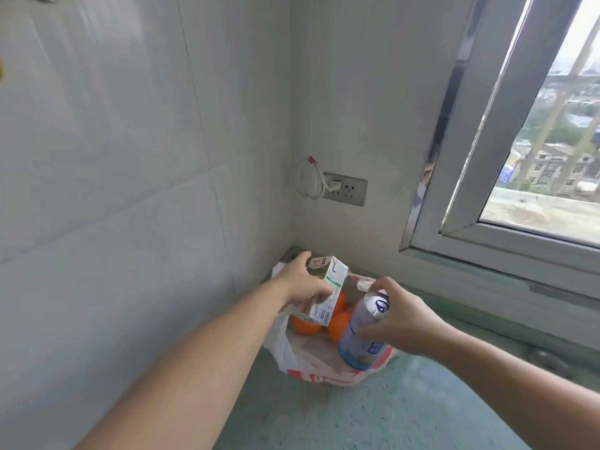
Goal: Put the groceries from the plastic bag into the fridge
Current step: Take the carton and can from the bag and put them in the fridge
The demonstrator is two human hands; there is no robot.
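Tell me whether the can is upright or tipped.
Tipped. The can leans in the right hand, its pull-tab top tilted toward the camera, its blue base over the plastic bag.

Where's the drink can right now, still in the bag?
In the head view the can is right of centre, gripped by the right hand just above the plastic bag, beside the oranges and the carton in the left hand.

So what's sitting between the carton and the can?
Oranges in the plastic bag, between white carton and silver can, head view.
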